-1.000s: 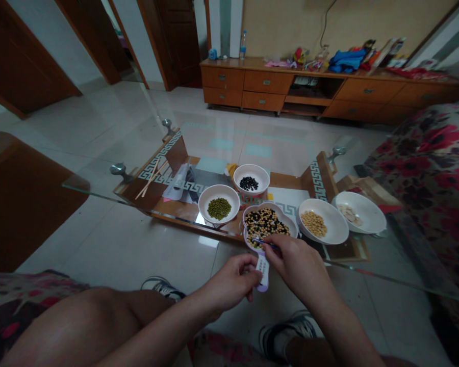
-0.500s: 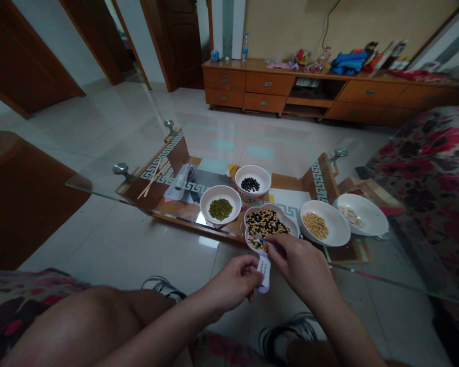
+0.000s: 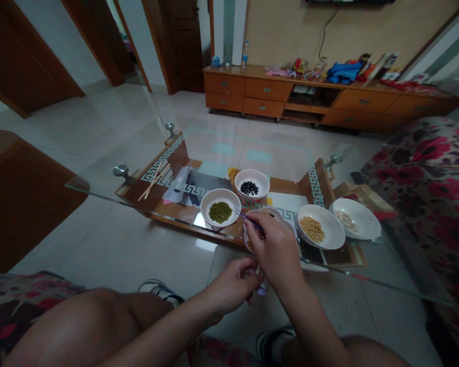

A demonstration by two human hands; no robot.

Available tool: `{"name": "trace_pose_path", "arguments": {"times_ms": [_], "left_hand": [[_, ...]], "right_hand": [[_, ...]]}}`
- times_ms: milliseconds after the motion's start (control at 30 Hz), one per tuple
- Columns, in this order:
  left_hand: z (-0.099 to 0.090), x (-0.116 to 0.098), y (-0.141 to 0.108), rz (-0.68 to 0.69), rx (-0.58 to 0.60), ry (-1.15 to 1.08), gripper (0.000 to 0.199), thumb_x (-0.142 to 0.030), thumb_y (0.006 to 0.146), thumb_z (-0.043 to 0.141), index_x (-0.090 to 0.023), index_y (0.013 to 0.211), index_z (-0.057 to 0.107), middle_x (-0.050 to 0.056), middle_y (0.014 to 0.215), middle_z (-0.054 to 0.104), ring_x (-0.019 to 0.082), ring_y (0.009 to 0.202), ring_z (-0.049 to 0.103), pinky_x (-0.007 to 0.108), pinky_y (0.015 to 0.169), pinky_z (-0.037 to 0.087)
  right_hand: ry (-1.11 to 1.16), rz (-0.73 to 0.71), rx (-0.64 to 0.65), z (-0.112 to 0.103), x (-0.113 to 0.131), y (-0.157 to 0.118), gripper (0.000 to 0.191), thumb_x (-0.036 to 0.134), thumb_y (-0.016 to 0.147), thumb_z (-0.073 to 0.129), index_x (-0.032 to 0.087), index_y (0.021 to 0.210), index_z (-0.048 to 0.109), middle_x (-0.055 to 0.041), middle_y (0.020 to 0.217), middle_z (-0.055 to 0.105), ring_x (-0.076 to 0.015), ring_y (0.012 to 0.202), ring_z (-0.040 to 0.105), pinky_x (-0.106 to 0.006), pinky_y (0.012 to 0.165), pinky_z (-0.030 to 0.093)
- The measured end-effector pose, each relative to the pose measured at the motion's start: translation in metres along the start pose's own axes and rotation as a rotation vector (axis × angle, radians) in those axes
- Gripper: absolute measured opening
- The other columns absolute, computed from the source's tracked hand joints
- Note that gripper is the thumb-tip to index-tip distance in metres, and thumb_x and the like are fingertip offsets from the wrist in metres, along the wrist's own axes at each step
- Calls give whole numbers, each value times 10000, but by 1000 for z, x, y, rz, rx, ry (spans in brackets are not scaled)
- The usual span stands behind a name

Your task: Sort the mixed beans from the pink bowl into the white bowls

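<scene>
My right hand [image 3: 273,244] pinches dark tweezers [image 3: 248,218], whose tips reach the right rim of a white bowl [image 3: 204,208] of green beans [image 3: 220,212]. Below it my left hand [image 3: 239,285] is closed on the handle [image 3: 262,288] of a lilac-rimmed container [image 3: 286,219] of mixed beans, largely hidden behind my right hand. Behind stands a bowl [image 3: 265,184] with black beans [image 3: 249,188]. To the right are a bowl [image 3: 334,232] with yellow beans [image 3: 312,229] and a bowl [image 3: 367,224] with pale, flat pieces [image 3: 345,220].
The bowls stand on a glass table [image 3: 137,153] with metal fittings. Wooden chopsticks [image 3: 155,181] lie at its left. A wooden cabinet [image 3: 268,92] stands against the far wall, and a floral-covered seat [image 3: 436,168] is at the right.
My right hand has moved left and up with the tweezers, from the mixed beans to the green bean bowl's rim. My left hand stays on the handle. The view has shifted slightly.
</scene>
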State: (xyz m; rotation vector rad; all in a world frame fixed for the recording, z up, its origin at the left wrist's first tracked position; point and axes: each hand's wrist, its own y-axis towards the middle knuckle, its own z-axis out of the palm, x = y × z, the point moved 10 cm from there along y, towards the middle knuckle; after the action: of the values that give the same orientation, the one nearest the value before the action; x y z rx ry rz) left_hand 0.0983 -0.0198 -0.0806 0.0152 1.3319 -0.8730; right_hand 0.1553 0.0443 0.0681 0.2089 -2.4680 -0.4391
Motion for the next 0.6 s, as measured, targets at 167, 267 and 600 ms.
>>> {"name": "trace_pose_path", "arguments": {"times_ms": [167, 267, 600], "left_hand": [[1, -2, -2, -28, 4, -17, 199, -337, 776, 589, -156, 856, 564, -26, 694, 524, 71, 517, 433, 213, 482, 370], [1, -4, -3, -50, -10, -32, 163, -300, 756, 587, -161, 833, 552, -31, 681, 514, 70, 515, 426, 211, 481, 372], [2, -1, -2, -47, 4, -33, 217, -345, 774, 597, -157, 879, 568, -16, 722, 544, 68, 517, 431, 220, 493, 388]], "right_hand": [[-44, 70, 8, -13, -22, -9, 233, 317, 918, 505, 205, 1019, 682, -75, 940, 728, -185, 805, 666, -294, 731, 480], [-104, 104, 64, -18, -41, -20, 232, 334, 897, 514, 207, 969, 694, -62, 842, 727, -175, 721, 663, -276, 661, 470], [-235, 88, 336, 0, -58, -41, 196, 298, 869, 527, 234, 920, 704, -33, 821, 742, -173, 700, 681, -252, 579, 427]]}}
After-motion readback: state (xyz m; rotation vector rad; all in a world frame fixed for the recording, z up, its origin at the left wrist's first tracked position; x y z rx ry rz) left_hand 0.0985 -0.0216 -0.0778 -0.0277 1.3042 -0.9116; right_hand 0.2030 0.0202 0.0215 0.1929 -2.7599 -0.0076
